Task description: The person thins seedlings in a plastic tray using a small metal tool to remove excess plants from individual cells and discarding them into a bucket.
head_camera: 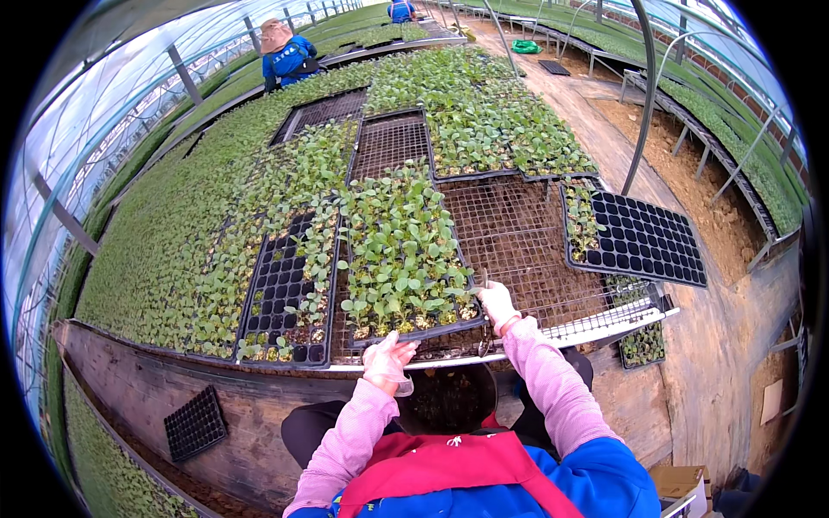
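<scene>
A black seedling tray full of leafy green seedlings [398, 259] lies on the wire mesh bench [511, 233] before me. My left hand [386, 360], in a thin clear glove, touches the tray's near edge with its fingers. At the tray's near right corner is my right hand [497, 304], also gloved, its fingers closed around a small, thin tool [482, 278] whose kind I cannot tell. A partly filled cell tray [278, 291] lies to the left. A mostly bare black cell tray [647, 236] with a few seedlings rests at the right.
Under the bench edge, between my knees, is a dark round tub [447, 395]. An unfilled cell tray [195, 423] lies on the ground at lower left. A co-worker [288, 55] is at the bench's far left side. A curved metal pole [641, 123] rises at right.
</scene>
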Demonstrator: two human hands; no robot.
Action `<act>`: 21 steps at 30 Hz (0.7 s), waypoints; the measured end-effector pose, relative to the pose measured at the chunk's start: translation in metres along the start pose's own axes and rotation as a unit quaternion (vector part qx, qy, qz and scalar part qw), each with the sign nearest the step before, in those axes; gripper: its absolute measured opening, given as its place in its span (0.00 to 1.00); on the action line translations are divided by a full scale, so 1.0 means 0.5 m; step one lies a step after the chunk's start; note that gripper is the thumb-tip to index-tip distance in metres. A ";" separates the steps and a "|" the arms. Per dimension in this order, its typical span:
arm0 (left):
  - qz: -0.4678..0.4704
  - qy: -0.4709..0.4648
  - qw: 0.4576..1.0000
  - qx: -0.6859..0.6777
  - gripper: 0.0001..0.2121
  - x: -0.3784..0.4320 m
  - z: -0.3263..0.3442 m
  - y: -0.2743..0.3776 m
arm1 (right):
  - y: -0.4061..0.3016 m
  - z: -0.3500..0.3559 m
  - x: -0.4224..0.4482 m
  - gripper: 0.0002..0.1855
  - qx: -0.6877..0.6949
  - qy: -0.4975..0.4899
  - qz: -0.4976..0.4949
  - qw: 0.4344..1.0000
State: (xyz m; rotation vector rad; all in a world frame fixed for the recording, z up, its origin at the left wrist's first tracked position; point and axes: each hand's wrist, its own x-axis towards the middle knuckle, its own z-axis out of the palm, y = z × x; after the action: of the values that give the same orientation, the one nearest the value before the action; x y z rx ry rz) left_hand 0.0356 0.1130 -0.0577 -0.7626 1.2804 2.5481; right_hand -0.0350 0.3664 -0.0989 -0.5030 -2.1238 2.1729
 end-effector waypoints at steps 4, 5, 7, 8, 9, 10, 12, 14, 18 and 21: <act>-0.015 0.010 1.000 -0.023 0.09 0.012 -0.015 -0.010 | 0.032 0.002 0.020 0.11 -0.003 0.006 -0.009 1.000; -0.017 0.019 0.999 -0.029 0.09 0.015 -0.013 -0.009 | 0.037 0.001 0.021 0.11 -0.007 0.010 -0.018 1.000; -0.022 0.035 0.999 -0.029 0.08 0.020 -0.015 0.003 | 0.034 0.009 0.014 0.12 -0.082 0.042 -0.044 0.995; -0.034 0.024 0.998 -0.047 0.08 0.034 -0.025 0.004 | 0.032 0.008 0.010 0.13 -0.053 0.029 -0.021 0.998; -0.046 0.011 0.997 -0.063 0.09 0.034 -0.016 0.012 | 0.031 0.003 0.009 0.13 -0.025 0.018 0.001 1.000; -0.044 0.058 0.994 -0.077 0.09 0.035 -0.001 0.015 | 0.028 -0.001 0.011 0.14 -0.037 0.010 0.005 0.999; -0.038 0.153 0.982 -0.102 0.10 0.035 0.034 0.028 | 0.022 -0.005 0.012 0.15 -0.060 -0.008 0.013 0.998; -0.038 0.161 0.977 -0.137 0.10 0.084 0.021 0.024 | 0.021 0.001 0.006 0.15 -0.057 -0.006 -0.018 0.998; -0.024 0.158 0.978 -0.133 0.10 0.162 0.016 0.025 | 0.015 0.005 -0.003 0.13 0.006 -0.026 0.012 1.000; 0.003 0.158 0.980 -0.122 0.10 0.220 0.028 0.040 | 0.014 0.011 -0.005 0.11 0.010 -0.007 -0.018 1.000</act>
State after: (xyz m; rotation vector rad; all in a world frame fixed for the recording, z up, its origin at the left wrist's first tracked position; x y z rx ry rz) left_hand -0.0704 0.1051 -0.0944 -1.2565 1.0555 2.7013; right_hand -0.0326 0.3601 -0.1055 -0.4455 -2.1000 2.1825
